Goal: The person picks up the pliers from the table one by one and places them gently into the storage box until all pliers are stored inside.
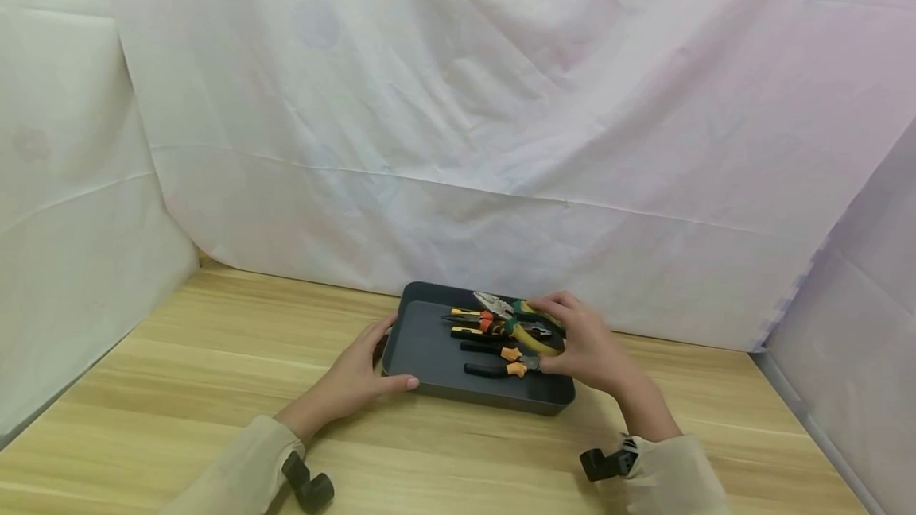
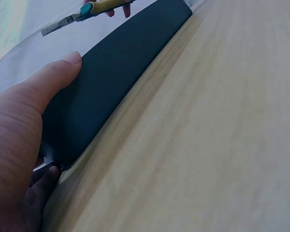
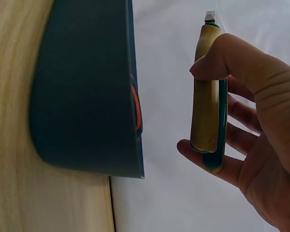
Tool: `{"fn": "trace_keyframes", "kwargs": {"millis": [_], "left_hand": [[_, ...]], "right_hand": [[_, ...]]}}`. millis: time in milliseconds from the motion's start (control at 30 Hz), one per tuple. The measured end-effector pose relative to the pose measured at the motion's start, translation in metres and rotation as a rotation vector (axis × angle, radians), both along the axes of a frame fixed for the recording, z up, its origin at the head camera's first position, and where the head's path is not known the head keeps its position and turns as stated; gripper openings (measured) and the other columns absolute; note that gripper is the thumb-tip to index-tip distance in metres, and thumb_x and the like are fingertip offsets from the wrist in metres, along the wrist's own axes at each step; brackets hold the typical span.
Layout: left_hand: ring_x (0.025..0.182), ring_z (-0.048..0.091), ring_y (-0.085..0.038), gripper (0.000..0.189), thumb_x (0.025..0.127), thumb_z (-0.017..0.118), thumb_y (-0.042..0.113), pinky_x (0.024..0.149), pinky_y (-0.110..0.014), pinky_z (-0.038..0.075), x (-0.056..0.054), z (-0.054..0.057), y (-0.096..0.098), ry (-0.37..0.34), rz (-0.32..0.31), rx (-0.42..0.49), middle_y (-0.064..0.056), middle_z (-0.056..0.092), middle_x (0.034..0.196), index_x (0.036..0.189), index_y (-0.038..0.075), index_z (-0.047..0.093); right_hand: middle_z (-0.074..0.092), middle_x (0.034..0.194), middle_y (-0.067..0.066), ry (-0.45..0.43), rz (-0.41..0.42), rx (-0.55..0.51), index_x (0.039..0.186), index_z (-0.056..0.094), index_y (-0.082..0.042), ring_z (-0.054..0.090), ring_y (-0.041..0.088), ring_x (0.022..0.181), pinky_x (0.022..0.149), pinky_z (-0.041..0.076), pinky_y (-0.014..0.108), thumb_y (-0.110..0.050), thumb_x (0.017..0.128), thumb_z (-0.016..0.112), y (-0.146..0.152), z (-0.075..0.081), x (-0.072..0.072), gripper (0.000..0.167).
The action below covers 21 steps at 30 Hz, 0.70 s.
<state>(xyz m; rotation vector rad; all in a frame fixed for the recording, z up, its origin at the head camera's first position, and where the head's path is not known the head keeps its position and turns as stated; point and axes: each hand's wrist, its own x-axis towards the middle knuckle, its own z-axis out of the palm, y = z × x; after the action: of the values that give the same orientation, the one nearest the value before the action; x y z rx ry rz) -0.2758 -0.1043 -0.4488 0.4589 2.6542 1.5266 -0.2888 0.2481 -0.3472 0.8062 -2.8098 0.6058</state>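
Note:
A dark grey rectangular tray (image 1: 429, 344) sits on the wooden table. My left hand (image 1: 354, 368) holds its near left corner, thumb against the front wall and fingers around the left side. Above the tray's right part, my right hand (image 1: 590, 350) grips combination pliers (image 1: 494, 305) by their yellow-and-green handles, the steel head pointing left. In the right wrist view the pliers' handles (image 3: 205, 113) are raised clear of the tray wall. Beneath lie pliers with black-and-orange handles (image 1: 494, 370) and long-nose pliers (image 1: 465, 319) with red and yellow-black parts; the held pliers partly hide others.
White cloth (image 1: 458, 118) hangs behind the table, close to the tray's far edge, with more cloth at both sides. Wooden tabletop (image 1: 215, 356) extends left and right of the tray. A black wrist camera (image 1: 608, 463) sits at each sleeve.

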Motion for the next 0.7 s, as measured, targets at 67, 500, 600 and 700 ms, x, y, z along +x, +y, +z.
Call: {"fn": "trace_keyframes", "kwargs": {"millis": [67,500,600,700], "left_hand": [[0.145,0.044,-0.039,0.113,0.076,0.086,0.051,0.118,-0.055,0.039,0.000,0.000,0.000,-0.001,-0.001,0.002,-0.018,0.032,0.163,0.161,0.011,0.024],[0.144,0.044,-0.038,0.112,0.076,0.086,0.050,0.117,-0.055,0.039,0.000,0.000,0.000,-0.006,-0.005,0.014,-0.017,0.033,0.163,0.161,0.011,0.024],[0.144,0.044,-0.038,0.112,0.076,0.086,0.050,0.118,-0.055,0.039,0.001,0.000,0.000,-0.007,-0.006,0.016,-0.017,0.033,0.163,0.162,0.012,0.024],[0.144,0.044,-0.038,0.112,0.076,0.086,0.050,0.118,-0.055,0.039,0.001,0.001,0.000,-0.004,-0.006,0.018,-0.018,0.032,0.163,0.161,0.011,0.024]], "right_hand": [[0.059,0.126,0.007,-0.004,0.006,0.007,0.141,0.059,-0.012,0.062,0.029,0.109,0.077,0.053,0.036,-0.007,0.072,0.082,-0.003,-0.001,0.000,0.073],[0.056,0.132,0.007,-0.114,0.058,0.060,0.144,0.056,-0.011,0.057,0.025,0.101,0.064,0.040,0.025,-0.004,0.075,0.077,-0.009,-0.015,-0.001,0.072],[0.055,0.135,0.007,-0.128,0.059,0.075,0.145,0.055,-0.011,0.056,0.024,0.099,0.064,0.039,0.026,-0.005,0.077,0.078,-0.011,-0.017,-0.001,0.072],[0.055,0.135,0.008,-0.144,0.061,0.081,0.144,0.055,-0.011,0.055,0.019,0.090,0.062,0.039,0.025,-0.006,0.077,0.078,-0.013,-0.019,-0.001,0.071]]}}
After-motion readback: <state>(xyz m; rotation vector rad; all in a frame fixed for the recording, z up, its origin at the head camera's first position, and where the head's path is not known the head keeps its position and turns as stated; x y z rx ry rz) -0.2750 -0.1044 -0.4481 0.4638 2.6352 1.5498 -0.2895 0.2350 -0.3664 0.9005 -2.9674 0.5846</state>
